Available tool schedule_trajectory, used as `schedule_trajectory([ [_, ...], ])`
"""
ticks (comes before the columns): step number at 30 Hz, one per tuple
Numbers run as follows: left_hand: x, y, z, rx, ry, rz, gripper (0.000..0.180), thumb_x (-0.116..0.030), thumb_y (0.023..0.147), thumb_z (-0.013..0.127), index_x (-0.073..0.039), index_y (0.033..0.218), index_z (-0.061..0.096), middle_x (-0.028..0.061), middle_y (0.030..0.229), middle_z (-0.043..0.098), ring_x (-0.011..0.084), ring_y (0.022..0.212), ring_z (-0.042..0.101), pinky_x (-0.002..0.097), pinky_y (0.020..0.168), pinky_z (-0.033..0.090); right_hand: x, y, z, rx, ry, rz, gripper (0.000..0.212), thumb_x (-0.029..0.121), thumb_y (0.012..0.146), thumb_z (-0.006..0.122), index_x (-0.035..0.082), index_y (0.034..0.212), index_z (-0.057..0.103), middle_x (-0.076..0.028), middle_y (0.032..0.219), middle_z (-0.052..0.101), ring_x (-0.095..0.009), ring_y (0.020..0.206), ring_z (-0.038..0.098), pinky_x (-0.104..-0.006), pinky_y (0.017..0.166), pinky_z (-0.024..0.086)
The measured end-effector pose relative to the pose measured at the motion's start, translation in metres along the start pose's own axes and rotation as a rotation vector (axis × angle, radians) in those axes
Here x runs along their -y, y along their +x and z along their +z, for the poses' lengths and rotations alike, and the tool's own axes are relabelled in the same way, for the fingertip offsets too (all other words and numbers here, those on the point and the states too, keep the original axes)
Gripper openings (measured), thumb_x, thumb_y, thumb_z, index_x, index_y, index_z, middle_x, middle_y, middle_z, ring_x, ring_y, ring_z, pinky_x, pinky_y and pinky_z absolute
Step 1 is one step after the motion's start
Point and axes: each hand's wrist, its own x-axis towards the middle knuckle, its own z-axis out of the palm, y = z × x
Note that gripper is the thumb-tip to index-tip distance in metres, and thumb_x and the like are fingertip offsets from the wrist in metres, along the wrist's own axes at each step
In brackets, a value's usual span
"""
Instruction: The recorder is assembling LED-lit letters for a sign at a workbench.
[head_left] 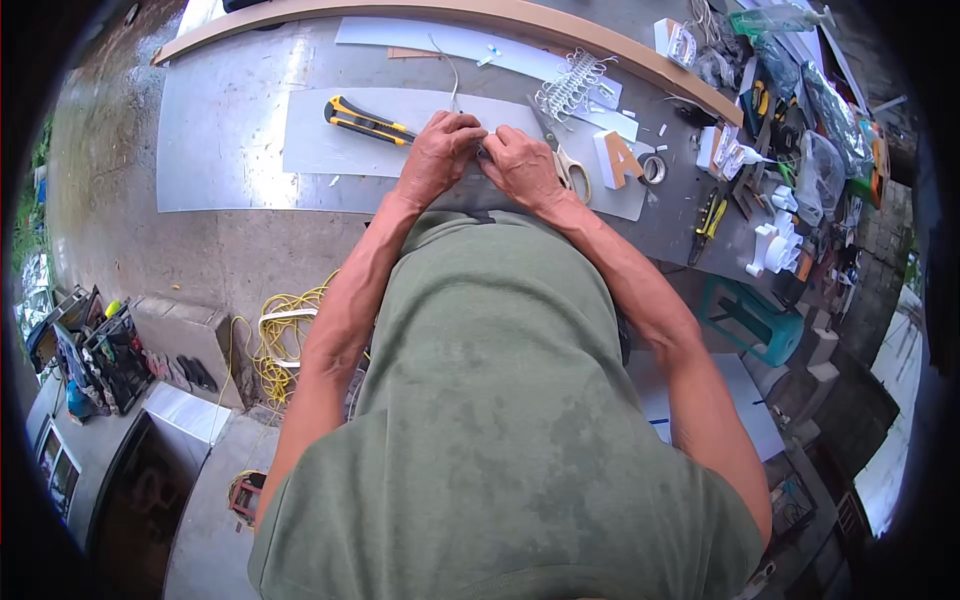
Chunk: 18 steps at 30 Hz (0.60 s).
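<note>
My two hands meet over the near edge of the work table, fingertips close together. A thin pale wire (456,85) runs down to the fingers of my left hand (438,158), which are pinched closed around it. My right hand (524,170) is also closed in a pinch, right beside the left; a small dark bit shows at its fingertips, too hidden to name. Left of my hands lies a yellow and black utility knife (365,119) on a translucent sheet (310,135). Scissors (574,176) with beige handles lie just right of my right hand.
To the right are a cut-out letter (617,160) with white sides, a tape roll (653,169) and yellow-black pliers (709,217). Beyond lie a tangle of white wire (575,88) and a long brown bar (480,8). A teal stool (750,320) and yellow cord (275,350) are below.
</note>
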Motion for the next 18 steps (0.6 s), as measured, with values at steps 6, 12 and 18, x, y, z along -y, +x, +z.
schedule_trajectory([
  [6, -0.001, 0.003, -0.003, -0.022, -0.059, -0.023, 0.028, -0.001, 0.072, 0.075, -0.007, 0.099, 0.074, 0.0057, 0.102, 0.07, 0.028, 0.095, 0.062, 0.038, 0.085, 0.052, -0.001, 0.001, 0.001, -0.065, 0.023, -0.027, 0.015, 0.019, 0.084, 0.07, 0.006, 0.085, 0.062, -0.009, 0.083, 0.059, -0.027, 0.083, 0.065, -0.0417, 0.065, 0.054],
  [12, -0.003, 0.003, -0.007, 0.035, -0.064, -0.079, 0.028, -0.001, 0.072, 0.076, -0.006, 0.099, 0.076, 0.008, 0.106, 0.07, 0.0289, 0.1, 0.062, 0.0369, 0.09, 0.052, -0.001, 0.0, 0.004, -0.067, 0.304, 0.185, 0.014, 0.015, 0.085, 0.067, 0.002, 0.09, 0.064, -0.012, 0.083, 0.063, -0.032, 0.077, 0.065, -0.0429, 0.068, 0.054],
  [18, -0.001, 0.004, -0.006, 0.021, -0.075, -0.073, 0.028, -0.002, 0.072, 0.077, -0.006, 0.099, 0.076, 0.0085, 0.107, 0.07, 0.029, 0.1, 0.063, 0.0372, 0.09, 0.052, 0.006, 0.003, -0.005, -0.095, 0.507, 0.258, 0.014, 0.008, 0.084, 0.066, 0.003, 0.098, 0.064, -0.013, 0.083, 0.063, -0.034, 0.076, 0.065, -0.0435, 0.069, 0.053],
])
